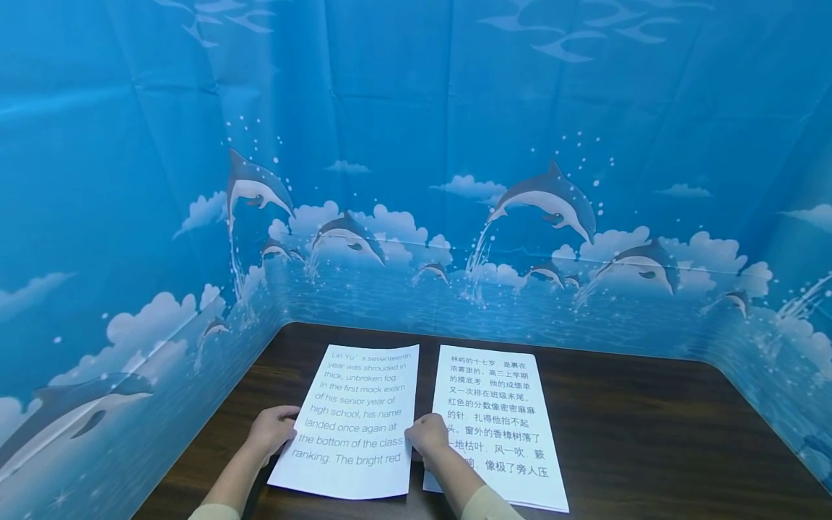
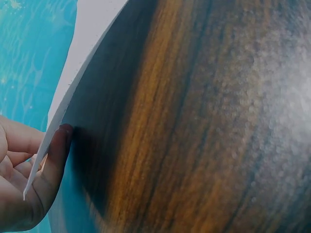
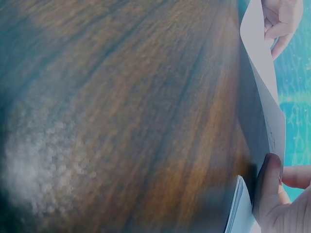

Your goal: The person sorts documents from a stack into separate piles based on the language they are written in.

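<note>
bridging your hands, the english sheet (image 1: 354, 415) points its long axis away from you; your left hand (image 1: 270, 432) pinches one long edge, your right hand (image 1: 429, 435) the other, neither nearer. chinese pages (image 1: 497, 419) lie just right, partly under your right forearm (image 1: 458, 478), on the table (image 1: 650, 433); a backdrop (image 1: 403, 144) stands beyond both hands.

I saw both forearms (image 1: 235, 473) reach forward and angle inward, bare below pale sleeves (image 1: 489, 504). The left hand (image 1: 271, 431) was pinching, its thumb and fingers on opposite sides of the grip. The right hand (image 1: 429, 435) pinched likewise, its fingers curled. The two hands were at nearly the same height, apart from each other.
</note>
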Motion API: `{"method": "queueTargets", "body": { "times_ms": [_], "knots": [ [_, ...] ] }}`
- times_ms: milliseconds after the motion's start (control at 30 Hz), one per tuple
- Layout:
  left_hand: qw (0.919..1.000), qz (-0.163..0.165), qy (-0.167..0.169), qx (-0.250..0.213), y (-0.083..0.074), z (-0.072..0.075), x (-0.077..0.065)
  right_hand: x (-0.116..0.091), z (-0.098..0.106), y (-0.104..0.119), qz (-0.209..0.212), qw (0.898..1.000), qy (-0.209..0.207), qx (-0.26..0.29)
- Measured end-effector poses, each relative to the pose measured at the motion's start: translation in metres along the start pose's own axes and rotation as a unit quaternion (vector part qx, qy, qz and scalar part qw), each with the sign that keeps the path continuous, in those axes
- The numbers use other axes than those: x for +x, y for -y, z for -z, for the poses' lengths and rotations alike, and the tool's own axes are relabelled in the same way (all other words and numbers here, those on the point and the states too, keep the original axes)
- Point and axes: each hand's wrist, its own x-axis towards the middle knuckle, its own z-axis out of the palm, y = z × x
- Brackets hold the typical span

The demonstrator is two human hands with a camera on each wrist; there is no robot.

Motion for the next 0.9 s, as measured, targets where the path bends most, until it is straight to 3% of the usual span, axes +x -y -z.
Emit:
{"method": "queueTargets", "body": {
  "times_ms": [533,900],
  "knots": [
    [0.9997,0.009,0.017,-0.015,-0.014,0.008,-0.010,-0.001,0.001,0.000,0.000,1.000,0.007,-0.003],
    [0.9999,0.015,-0.005,0.002,-0.031,0.017,-0.022,-0.001,0.005,0.001,-0.013,1.000,0.014,0.016]
  ]
}}
